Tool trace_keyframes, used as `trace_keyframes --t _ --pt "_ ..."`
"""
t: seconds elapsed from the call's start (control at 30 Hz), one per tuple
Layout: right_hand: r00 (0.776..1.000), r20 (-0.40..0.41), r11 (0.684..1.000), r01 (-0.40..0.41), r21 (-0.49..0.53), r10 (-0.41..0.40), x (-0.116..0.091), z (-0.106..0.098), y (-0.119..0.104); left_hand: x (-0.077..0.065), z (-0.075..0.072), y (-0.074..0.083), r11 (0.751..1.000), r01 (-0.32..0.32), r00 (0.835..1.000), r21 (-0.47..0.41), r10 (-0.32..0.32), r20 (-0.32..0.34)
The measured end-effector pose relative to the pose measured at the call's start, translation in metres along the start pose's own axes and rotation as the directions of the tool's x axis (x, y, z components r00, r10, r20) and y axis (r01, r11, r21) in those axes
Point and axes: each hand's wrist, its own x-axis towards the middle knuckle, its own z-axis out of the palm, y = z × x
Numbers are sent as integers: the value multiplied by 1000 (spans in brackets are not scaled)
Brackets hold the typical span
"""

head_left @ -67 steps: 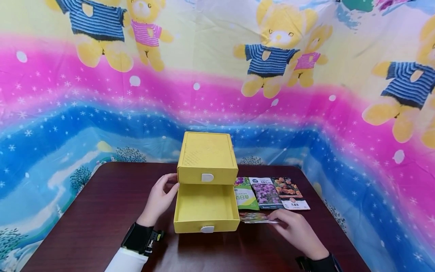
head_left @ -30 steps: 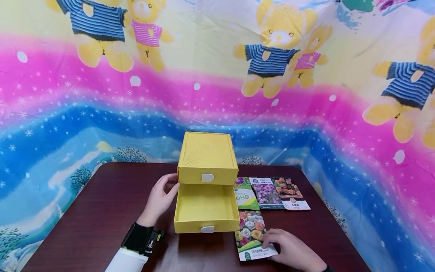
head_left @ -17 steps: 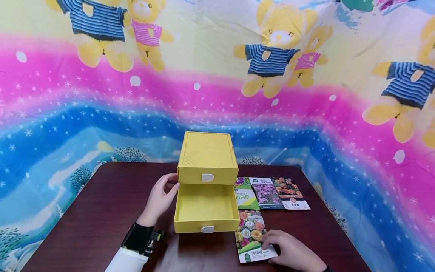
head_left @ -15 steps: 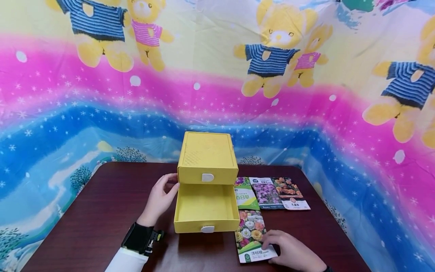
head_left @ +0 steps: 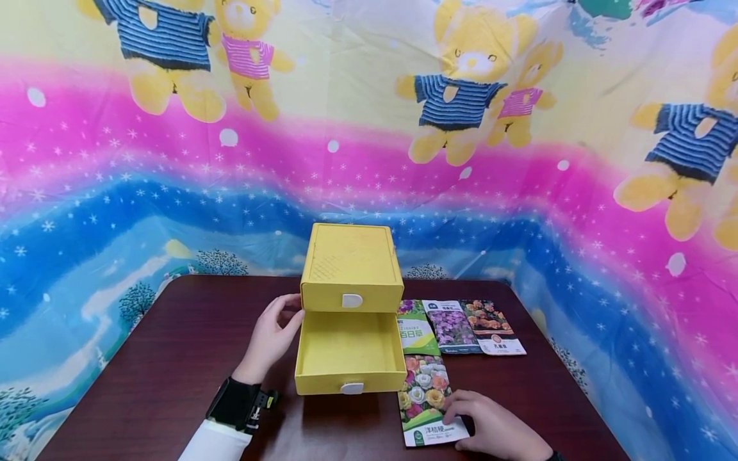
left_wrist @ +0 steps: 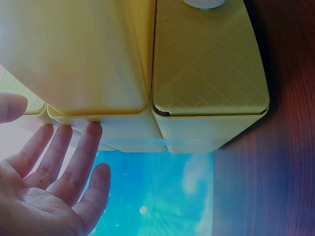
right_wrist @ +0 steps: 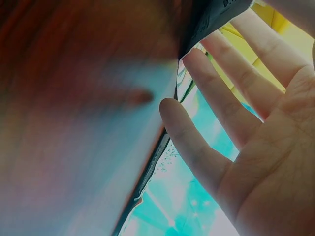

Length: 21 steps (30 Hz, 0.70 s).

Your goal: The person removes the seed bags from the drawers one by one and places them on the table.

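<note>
A yellow drawer cabinet (head_left: 353, 256) stands mid-table. Its top drawer is closed, and the pulled-out drawer (head_left: 350, 346) below it has a bare inside. The left hand (head_left: 271, 336) touches the cabinet's left side with extended fingertips; the left wrist view shows the fingertips right at the cabinet's edge. Right of the drawer, a seed packet (head_left: 425, 390) with rose-like blooms lies on the table. The right hand (head_left: 490, 422) pinches its near right corner, fingers on the face and thumb at the edge. The right wrist view shows the packet's dark back near the fingers.
Behind the held packet lie a green zinnia packet (head_left: 416, 336), a purple-flower packet (head_left: 453, 330) and an orange-flower packet (head_left: 492, 326). A further closed drawer (left_wrist: 211, 64) sits beneath the pulled-out one. A printed bear cloth (head_left: 346, 128) hangs behind the dark table (head_left: 161, 358).
The right hand has brought the rose-like seed packet toward the body and down from a tilted, edge-on position to lie on the table. Over the last half second almost nothing moves. The left hand stays put.
</note>
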Motion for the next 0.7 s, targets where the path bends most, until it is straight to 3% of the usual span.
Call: trace_keyframes --t 0.7 --pt "999 37 999 -35 15 35 1 -1 -2 -1 -1 0 1000 1 1000 9 -1 12"
